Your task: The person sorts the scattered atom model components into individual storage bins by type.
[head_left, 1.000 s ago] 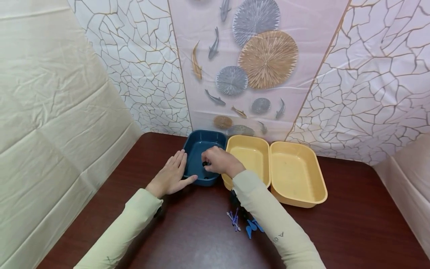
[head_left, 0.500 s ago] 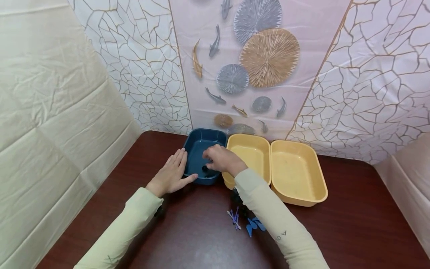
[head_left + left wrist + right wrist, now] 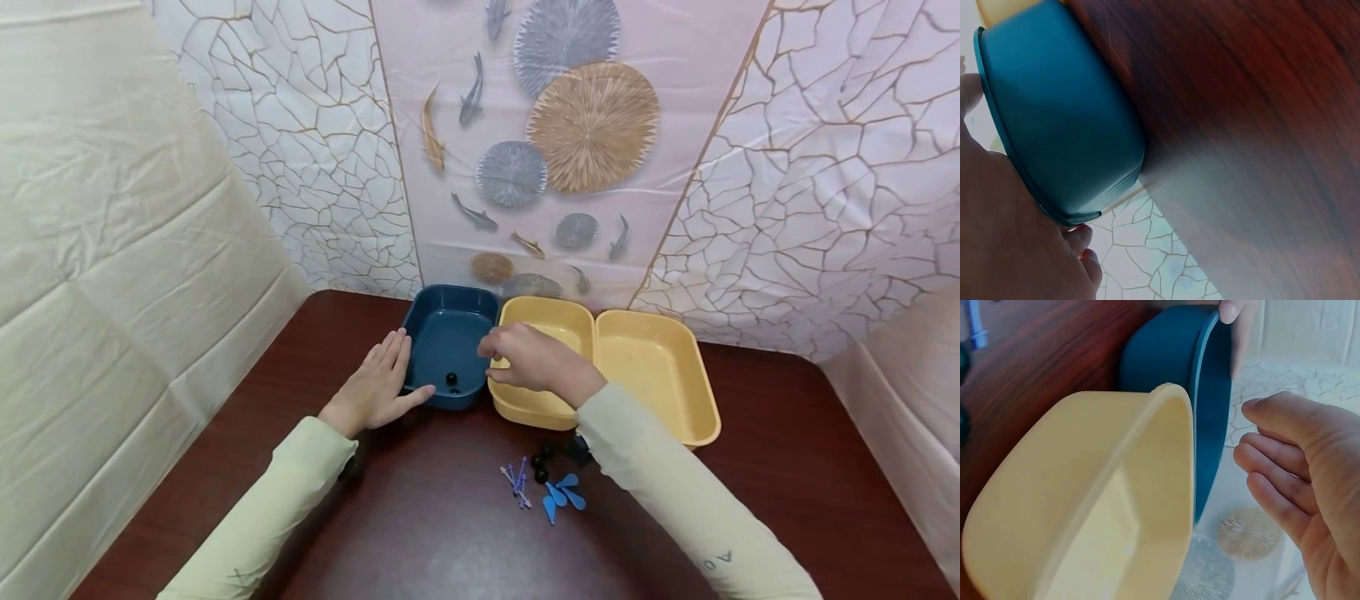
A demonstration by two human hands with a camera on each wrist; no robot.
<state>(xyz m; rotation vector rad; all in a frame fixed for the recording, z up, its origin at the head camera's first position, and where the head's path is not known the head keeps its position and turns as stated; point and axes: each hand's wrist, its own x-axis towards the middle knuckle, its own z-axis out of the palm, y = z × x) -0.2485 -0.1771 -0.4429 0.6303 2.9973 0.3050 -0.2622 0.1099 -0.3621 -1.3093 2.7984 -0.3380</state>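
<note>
My left hand [image 3: 373, 385] lies with straight fingers on the near left rim of the blue bin [image 3: 457, 333], thumb along its front edge. In the left wrist view the palm [image 3: 1010, 231] is right at the rim of that bin [image 3: 1060, 106]. Inside it, near the front wall, sit a black ball [image 3: 452, 378] and another dark piece [image 3: 454, 391] partly hidden by the rim. My right hand [image 3: 528, 358] hovers above the left yellow bin [image 3: 532, 417] with nothing in it. In the right wrist view its fingers [image 3: 1272, 465] are loosely bent.
A second yellow bin [image 3: 708, 400] stands to the right, the three bins side by side. On the table before them lie several black balls [image 3: 542, 476], several blue drop-shaped pieces [image 3: 555, 495] and thin purple and white sticks [image 3: 517, 483]. A patterned cloth [image 3: 517, 175] hangs behind.
My right hand has let go of the black ball in the blue bin and moved right, over the left yellow bin. My left hand stays on the rim.
</note>
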